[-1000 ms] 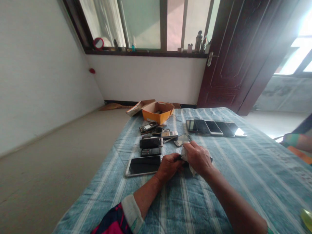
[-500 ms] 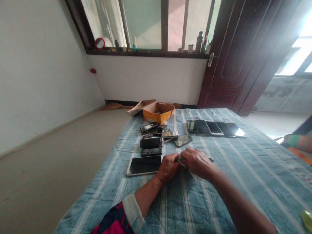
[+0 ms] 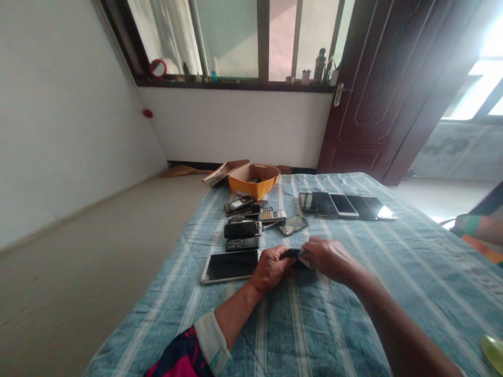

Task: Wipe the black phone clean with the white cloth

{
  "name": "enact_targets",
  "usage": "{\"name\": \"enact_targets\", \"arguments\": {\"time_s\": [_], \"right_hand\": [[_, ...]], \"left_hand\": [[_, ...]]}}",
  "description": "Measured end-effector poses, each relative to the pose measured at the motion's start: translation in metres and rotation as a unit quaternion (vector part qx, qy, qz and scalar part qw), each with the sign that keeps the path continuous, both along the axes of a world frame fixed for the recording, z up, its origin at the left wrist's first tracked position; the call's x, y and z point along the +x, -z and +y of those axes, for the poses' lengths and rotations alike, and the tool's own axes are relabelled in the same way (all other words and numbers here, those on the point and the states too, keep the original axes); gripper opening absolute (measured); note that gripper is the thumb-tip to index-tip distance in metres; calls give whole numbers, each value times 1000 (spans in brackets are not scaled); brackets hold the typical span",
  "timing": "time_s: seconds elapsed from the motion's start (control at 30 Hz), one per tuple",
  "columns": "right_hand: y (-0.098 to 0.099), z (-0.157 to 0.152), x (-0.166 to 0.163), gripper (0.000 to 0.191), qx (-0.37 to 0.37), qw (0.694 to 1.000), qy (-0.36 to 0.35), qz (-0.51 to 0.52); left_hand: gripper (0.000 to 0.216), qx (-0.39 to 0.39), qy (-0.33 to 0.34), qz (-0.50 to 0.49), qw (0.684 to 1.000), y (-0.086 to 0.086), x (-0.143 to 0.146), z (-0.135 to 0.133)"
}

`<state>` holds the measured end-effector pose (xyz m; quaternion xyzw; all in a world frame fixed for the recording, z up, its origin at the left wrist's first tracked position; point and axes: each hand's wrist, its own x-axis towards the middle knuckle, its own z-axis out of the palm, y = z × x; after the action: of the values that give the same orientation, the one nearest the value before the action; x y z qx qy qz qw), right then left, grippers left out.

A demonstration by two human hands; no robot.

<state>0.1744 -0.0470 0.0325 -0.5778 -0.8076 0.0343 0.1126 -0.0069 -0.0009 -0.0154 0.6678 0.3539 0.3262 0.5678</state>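
Left fingers: the left hand (image 3: 271,268) has its fingers curled narrow around the near end of a dark phone (image 3: 293,253), thumb on top, pinning it just above the striped tablecloth (image 3: 353,314).
Right fingers: the right hand (image 3: 328,256) is pinched shut on a small pale cloth (image 3: 304,257), pressed against the phone's right end.
Phone in hand: mostly hidden between the 2 hands, at table centre, just off the 3 o'clock edge of a large dark-screened phone (image 3: 231,265).
Doing it well: judged from the grip, the left hand should brace the body firmly while the cloth travels flat along the surface; light, even pressure, with fingertips kept off the wiped face.
Toward 11 o'clock: a cluster of small keypad phones (image 3: 251,222), then an orange cardboard box (image 3: 254,180) at the far edge.
Toward 1 o'clock: a row of 5 smartphones (image 3: 346,205) lying side by side, well apart from the hands.
Toward 12 o'clock: 1 grey phone (image 3: 293,224) lies tilted, near the hands.
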Motion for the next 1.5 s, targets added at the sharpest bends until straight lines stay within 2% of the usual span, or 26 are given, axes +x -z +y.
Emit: {"name": "enact_targets", "arguments": {"time_s": [0.13, 0.23, 0.37, 0.5, 0.6, 0.83, 0.9, 1.03, 1.27, 1.37, 1.5], "right_hand": [[0, 5, -23, 20, 28, 999, 2, -29], [0, 7, -26, 21, 27, 999, -7, -26], [2, 1, -8, 23, 23, 1000, -18, -10], [2, -8, 18, 25, 6, 1000, -9, 19], [-2, -10, 23, 25, -2, 1000, 0, 26], [2, -2, -15, 20, 55, 998, -12, 6], [3, -1, -19, 21, 51, 998, -19, 7], [-1, -4, -4, 17, 7, 1000, -20, 16], [-12, -10, 35, 25, -50, 998, -9, 40], [-11, -8, 27, 24, -29, 999, -2, 37], [-3, -4, -5, 22, 23, 999, -3, 27]], "left_hand": [[20, 17, -4, 3, 1000, 0, 0, 0], [20, 18, -5, 8, 1000, 1, -1, 1], [21, 20, 20, 12, 1000, 1, -2, 0], [19, 10, 11, 15, 1000, -2, 0, -2], [19, -3, 8, 14, 1000, -5, 1, -3], [24, 10, 12, 7, 1000, -2, -1, 1], [24, 16, 19, 9, 1000, -1, -2, 0], [24, 7, 28, 9, 1000, -3, -3, -1], [19, -3, 14, 9, 1000, -3, 0, -1], [21, -2, 11, 17, 1000, -2, 1, 0], [26, 9, 22, 11, 1000, 0, 0, 1]]}}
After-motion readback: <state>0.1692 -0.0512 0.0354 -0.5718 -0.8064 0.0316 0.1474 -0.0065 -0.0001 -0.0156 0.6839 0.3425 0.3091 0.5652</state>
